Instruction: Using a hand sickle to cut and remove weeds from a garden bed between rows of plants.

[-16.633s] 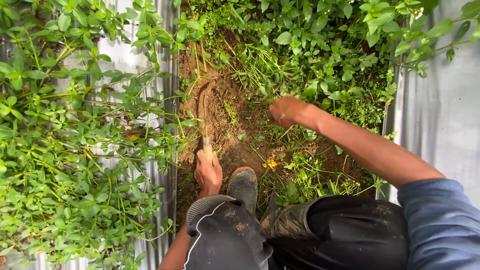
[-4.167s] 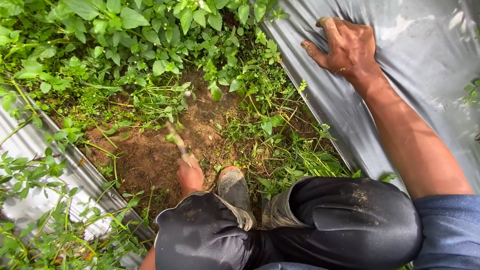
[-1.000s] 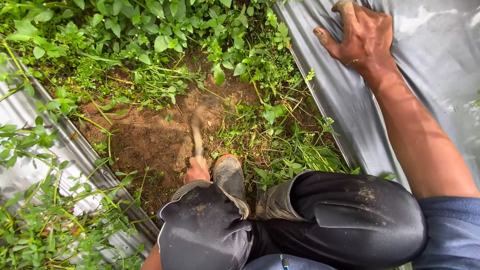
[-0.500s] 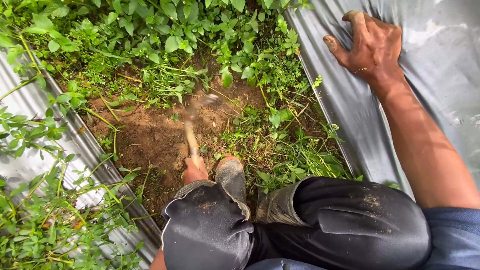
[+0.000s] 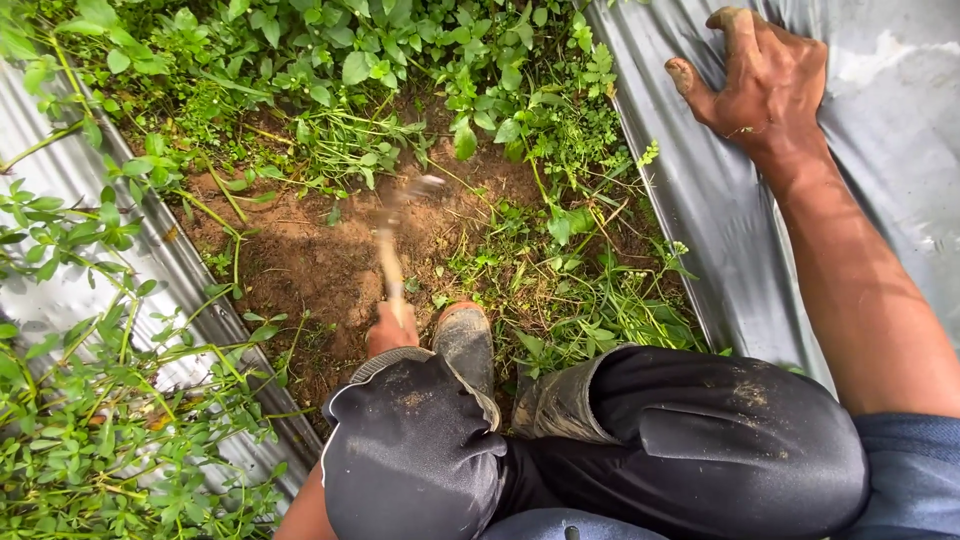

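The small hoe (image 5: 392, 262) is swinging down again, left hand (image 5: 392, 328) gripping it, right hand (image 5: 765, 80) spreading open on plastic sheet (image 5: 880, 170), risking striking the boot (image 5: 464, 345).

Narrow strip of bare brown soil (image 5: 300, 270) between two grey plastic mulch sheets (image 5: 700, 210). Leafy green weeds (image 5: 330, 60) crowd the far end. Soft, even daylight.

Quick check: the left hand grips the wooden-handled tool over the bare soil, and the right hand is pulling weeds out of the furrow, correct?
Not quite. In the head view the right hand is not in the weeds; it is pressed flat on the grey plastic sheet beside the furrow. The rest holds: the left hand grips the wooden-handled tool over the bare soil.
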